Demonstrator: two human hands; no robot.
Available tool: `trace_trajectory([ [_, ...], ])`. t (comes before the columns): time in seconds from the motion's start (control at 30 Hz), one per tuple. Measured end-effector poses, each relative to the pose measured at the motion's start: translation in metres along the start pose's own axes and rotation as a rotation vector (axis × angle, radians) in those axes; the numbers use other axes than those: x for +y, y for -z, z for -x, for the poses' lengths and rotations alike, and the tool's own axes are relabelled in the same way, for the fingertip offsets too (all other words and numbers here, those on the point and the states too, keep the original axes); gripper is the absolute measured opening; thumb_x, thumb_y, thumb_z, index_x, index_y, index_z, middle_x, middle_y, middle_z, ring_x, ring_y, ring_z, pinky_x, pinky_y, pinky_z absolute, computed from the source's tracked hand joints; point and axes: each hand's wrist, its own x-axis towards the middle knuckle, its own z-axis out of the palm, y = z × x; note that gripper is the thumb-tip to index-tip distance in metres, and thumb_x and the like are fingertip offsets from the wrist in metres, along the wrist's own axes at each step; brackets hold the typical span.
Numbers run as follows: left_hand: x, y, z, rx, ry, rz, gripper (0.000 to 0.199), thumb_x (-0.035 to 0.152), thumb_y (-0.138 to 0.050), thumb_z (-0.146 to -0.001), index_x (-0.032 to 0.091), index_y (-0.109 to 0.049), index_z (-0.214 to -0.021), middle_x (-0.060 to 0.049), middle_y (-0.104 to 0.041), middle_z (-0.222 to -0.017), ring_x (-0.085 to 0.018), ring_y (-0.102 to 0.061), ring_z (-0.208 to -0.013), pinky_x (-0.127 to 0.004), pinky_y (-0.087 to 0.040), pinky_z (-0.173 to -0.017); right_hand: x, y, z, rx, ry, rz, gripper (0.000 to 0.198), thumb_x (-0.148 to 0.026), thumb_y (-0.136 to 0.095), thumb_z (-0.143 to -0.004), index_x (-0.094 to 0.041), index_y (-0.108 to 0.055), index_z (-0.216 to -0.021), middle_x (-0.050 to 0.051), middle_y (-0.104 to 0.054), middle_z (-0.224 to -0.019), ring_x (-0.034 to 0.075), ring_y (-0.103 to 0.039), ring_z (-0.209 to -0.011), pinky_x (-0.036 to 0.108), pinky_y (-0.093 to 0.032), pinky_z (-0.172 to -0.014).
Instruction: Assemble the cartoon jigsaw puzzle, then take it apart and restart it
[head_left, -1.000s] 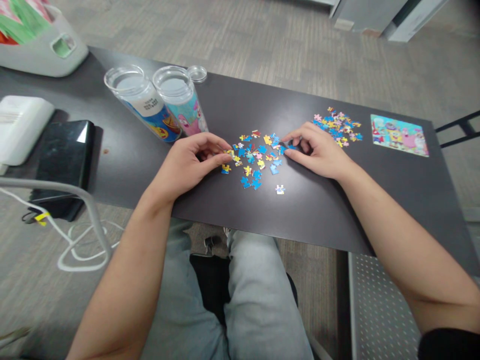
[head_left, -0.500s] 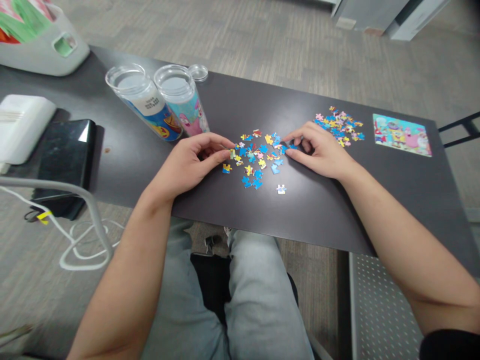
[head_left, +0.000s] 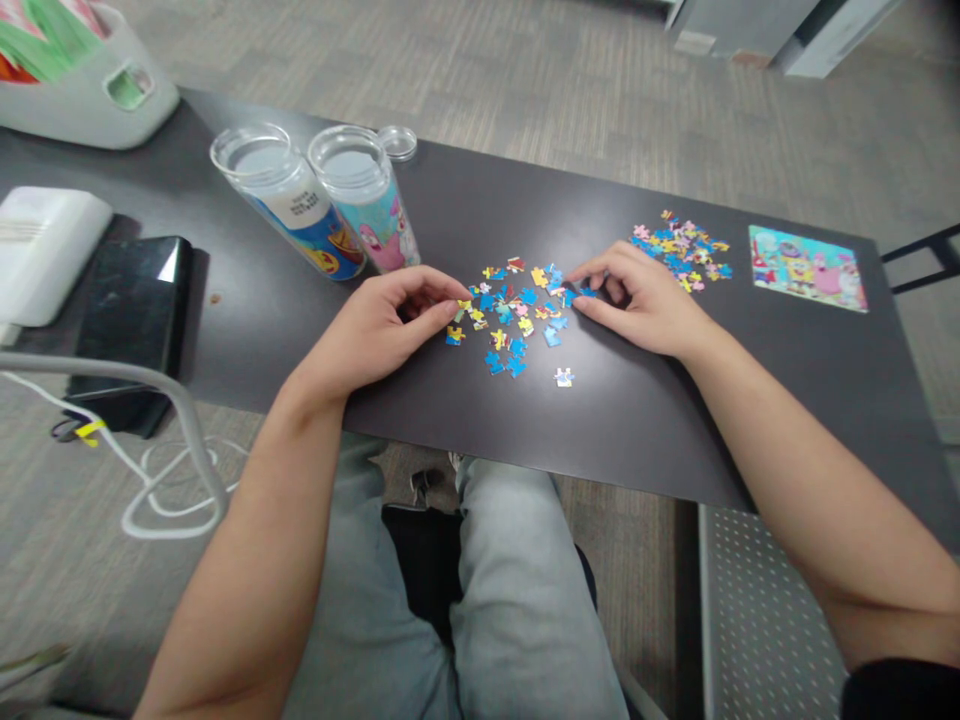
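A loose pile of small jigsaw puzzle pieces (head_left: 504, 312), mostly blue and yellow, is spread on the dark table between my hands. My left hand (head_left: 394, 318) is at the pile's left edge, its thumb and index finger closed on a yellow-green puzzle piece (head_left: 463, 309). At the right edge rests my right hand (head_left: 637, 300), thumb and index finger apart, touching or close to some blue pieces; the other fingers curl under. One pale piece (head_left: 564, 377) lies by itself nearer to me. Beyond my right hand is a second puzzle pile (head_left: 686, 250).
Right of the second pile lies a colourful picture card (head_left: 806, 268). Two clear canisters (head_left: 300, 215) with cartoon prints stand at the back left, a clear lid (head_left: 397, 144) behind them. Further left are a black case (head_left: 127, 320), a white box (head_left: 52, 255) and a grey bin (head_left: 90, 95).
Both hands keep almost the same place and pose over the pieces. The whole view has shifted very slightly; no piece has visibly moved.
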Motion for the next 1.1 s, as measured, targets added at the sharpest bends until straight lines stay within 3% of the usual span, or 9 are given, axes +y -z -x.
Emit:
trace_trajectory([
  [0.17,0.0004,0.0006,0.0003,-0.021,-0.016,0.046,0.035,0.058,-0.093,-0.115,0.029,-0.095,-0.135,-0.004,-0.093,-0.118,-0.027,-0.078,-0.098,-0.041,-0.062,-0.087,0.0005,0.0001,0.0000,-0.002,-0.010,0.019,0.020,-0.062,-0.095,-0.104,-0.050,-0.092,-0.120,0.008,-0.075,-0.103,0.035,-0.063,-0.082,0.065,-0.063,-0.086],
  [0.33,0.0016,0.0000,-0.0003,-0.016,0.003,0.020,0.031,0.058,-0.091,-0.113,0.029,-0.095,-0.125,-0.005,-0.094,-0.118,-0.030,-0.081,-0.101,-0.043,-0.064,-0.088,0.0018,0.0010,0.0005,-0.008,0.005,0.017,0.018,-0.059,-0.094,-0.106,-0.051,-0.093,-0.121,0.008,-0.075,-0.105,0.034,-0.063,-0.080,0.065,-0.062,-0.087],
  [0.57,-0.0004,0.0020,-0.0018,-0.010,-0.006,-0.007,0.032,0.058,-0.084,-0.118,0.031,-0.098,-0.127,-0.003,-0.095,-0.125,-0.033,-0.083,-0.112,-0.048,-0.068,-0.108,0.0022,0.0007,0.0008,-0.008,-0.009,0.016,0.020,-0.059,-0.095,-0.105,-0.051,-0.092,-0.122,0.008,-0.076,-0.105,0.035,-0.063,-0.082,0.066,-0.062,-0.088],
  [0.67,0.0005,0.0018,-0.0020,0.005,0.018,-0.024,0.037,0.066,-0.086,-0.115,0.033,-0.099,-0.123,-0.006,-0.094,-0.118,-0.033,-0.080,-0.102,-0.047,-0.066,-0.094,0.0015,0.0009,0.0013,-0.004,-0.003,0.008,0.018,-0.059,-0.096,-0.105,-0.051,-0.093,-0.120,0.008,-0.075,-0.105,0.035,-0.063,-0.081,0.065,-0.061,-0.087],
  [0.77,0.0047,0.0016,-0.0009,-0.008,0.060,-0.038,0.046,0.074,-0.095,-0.106,0.033,-0.100,-0.127,-0.004,-0.082,-0.094,-0.029,-0.069,-0.084,-0.045,-0.058,-0.078,0.0017,0.0010,0.0020,-0.003,0.008,0.000,0.016,-0.055,-0.096,-0.106,-0.051,-0.093,-0.121,0.008,-0.074,-0.105,0.035,-0.063,-0.081,0.063,-0.060,-0.087],
  [0.87,0.0085,0.0021,0.0006,-0.031,0.062,-0.035,0.050,0.074,-0.100,-0.103,0.031,-0.098,-0.130,-0.001,-0.071,-0.085,-0.025,-0.063,-0.080,-0.044,-0.055,-0.079,0.0022,0.0008,0.0019,-0.007,0.007,0.005,0.017,-0.055,-0.096,-0.106,-0.051,-0.092,-0.122,0.008,-0.074,-0.103,0.036,-0.064,-0.083,0.064,-0.060,-0.089],
  [1.1,0.0093,0.0025,0.0008,-0.039,0.083,-0.041,0.058,0.076,-0.099,-0.102,0.029,-0.097,-0.136,0.000,-0.079,-0.095,-0.024,-0.067,-0.088,-0.045,-0.058,-0.085,-0.0001,0.0004,0.0005,0.000,-0.001,0.011,0.019,-0.063,-0.096,-0.104,-0.050,-0.093,-0.118,0.008,-0.075,-0.103,0.035,-0.063,-0.080,0.064,-0.060,-0.083],
])
